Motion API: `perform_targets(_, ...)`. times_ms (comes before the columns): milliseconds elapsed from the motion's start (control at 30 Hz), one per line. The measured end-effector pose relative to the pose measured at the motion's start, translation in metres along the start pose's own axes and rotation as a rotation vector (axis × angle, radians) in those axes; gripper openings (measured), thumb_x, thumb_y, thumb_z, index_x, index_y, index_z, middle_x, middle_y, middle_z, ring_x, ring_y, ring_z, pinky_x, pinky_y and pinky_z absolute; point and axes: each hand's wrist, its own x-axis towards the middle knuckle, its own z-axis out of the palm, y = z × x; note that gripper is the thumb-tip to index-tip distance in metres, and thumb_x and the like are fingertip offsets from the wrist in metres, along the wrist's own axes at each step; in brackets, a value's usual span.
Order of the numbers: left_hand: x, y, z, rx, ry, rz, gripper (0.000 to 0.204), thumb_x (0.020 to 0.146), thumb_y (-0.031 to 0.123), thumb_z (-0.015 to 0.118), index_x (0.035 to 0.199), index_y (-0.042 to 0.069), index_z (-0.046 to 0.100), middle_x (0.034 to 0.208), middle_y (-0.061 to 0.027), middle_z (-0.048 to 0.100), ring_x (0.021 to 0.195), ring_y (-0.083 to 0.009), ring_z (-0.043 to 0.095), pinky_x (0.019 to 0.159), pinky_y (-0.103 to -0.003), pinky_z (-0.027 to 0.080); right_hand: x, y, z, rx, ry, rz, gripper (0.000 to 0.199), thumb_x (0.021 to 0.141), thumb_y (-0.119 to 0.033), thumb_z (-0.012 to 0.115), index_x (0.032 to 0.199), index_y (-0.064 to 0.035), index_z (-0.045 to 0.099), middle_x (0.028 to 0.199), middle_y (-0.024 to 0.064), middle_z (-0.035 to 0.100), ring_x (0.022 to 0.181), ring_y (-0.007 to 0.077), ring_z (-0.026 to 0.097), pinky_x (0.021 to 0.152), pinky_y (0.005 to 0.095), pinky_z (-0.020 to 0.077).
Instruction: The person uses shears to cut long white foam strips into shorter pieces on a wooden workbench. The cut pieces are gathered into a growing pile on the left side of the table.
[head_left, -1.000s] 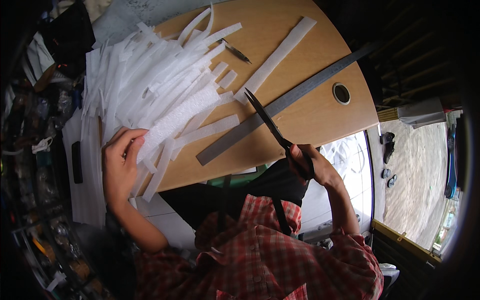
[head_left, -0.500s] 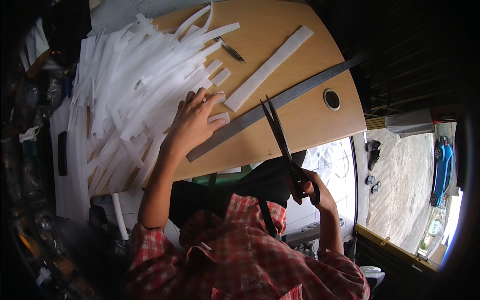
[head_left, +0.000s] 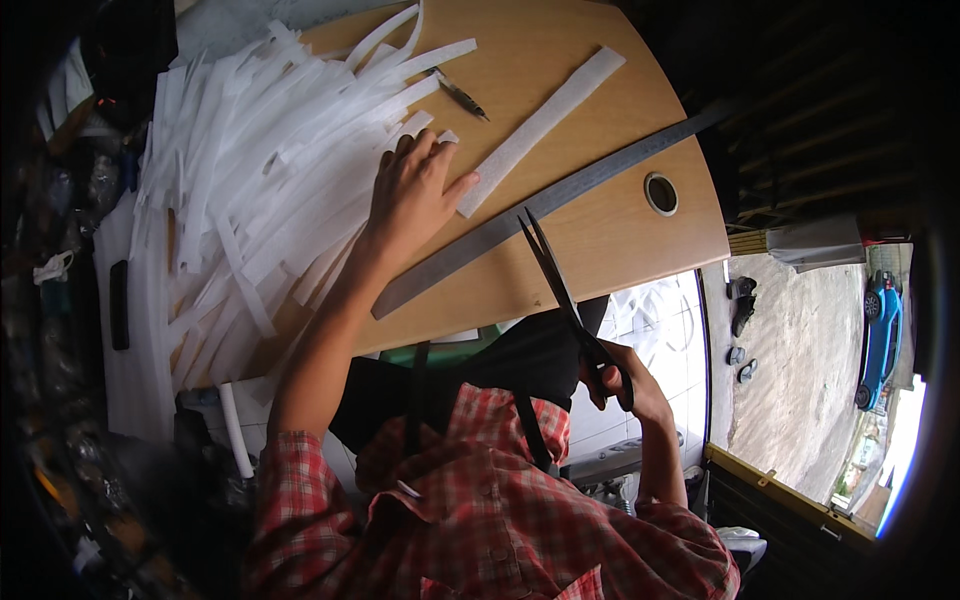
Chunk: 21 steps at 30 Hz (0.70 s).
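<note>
My right hand (head_left: pixel 622 380) grips black-handled scissors (head_left: pixel 556 280), its fingers in the handle loops. The blades point away from me, slightly parted, and their tips reach the edge of a long grey metal ruler (head_left: pixel 580 184). My left hand (head_left: pixel 415 195) is over small white foam pieces (head_left: pixel 418 122) at the right side of a big pile of white foam strips (head_left: pixel 270 160). Its thumb is apart from the fingers, close to the near end of a single wider foam strip (head_left: pixel 545 130). Its fingertips partly cover the small pieces.
A dark pen-like tool (head_left: pixel 460 95) lies on the wooden table (head_left: pixel 640 240) beyond my left hand. A round cable hole (head_left: pixel 661 194) sits near the table's right end. White scraps (head_left: pixel 655 315) lie on the tiled floor; shoes (head_left: pixel 742 300) are outside, further right.
My left hand has moved away from me and slightly right, off the small pieces beside the ruler and onto those farther up. The scissors in my right hand have barely moved.
</note>
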Motion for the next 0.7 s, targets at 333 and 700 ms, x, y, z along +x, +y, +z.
perform_targets(333, -0.004, -0.004, 0.003, -0.551, -0.154, -0.215, 0.017, 0.088, 0.007, 0.069, 0.098, -0.002, 0.059, 0.083, -0.0113, 0.067, 0.072, -0.0195, 0.064, 0.063, -0.033, 0.049, 0.008, 0.001, -0.008, -0.02, -0.037, 0.05, 0.091, 0.066, -0.088, 0.058, 0.086, 0.0005, 0.055, 0.065, 0.0016, 0.052, 0.051, 0.0092, 0.054, 0.044, 0.0223, 0.0396)
perform_targets(700, -0.075, -0.014, -0.061, -0.679, -0.228, -0.492, 0.01, 0.094, 0.007, 0.063, 0.1, -0.001, 0.06, 0.08, -0.0045, 0.066, 0.068, -0.0062, 0.057, 0.054, -0.023, 0.044, 0.028, -0.006, -0.004, -0.034, -0.01, 0.023, 0.09, 0.066, -0.089, 0.056, 0.083, -0.0008, 0.054, 0.062, 0.0006, 0.05, 0.049, 0.0085, 0.052, 0.043, 0.0214, 0.036)
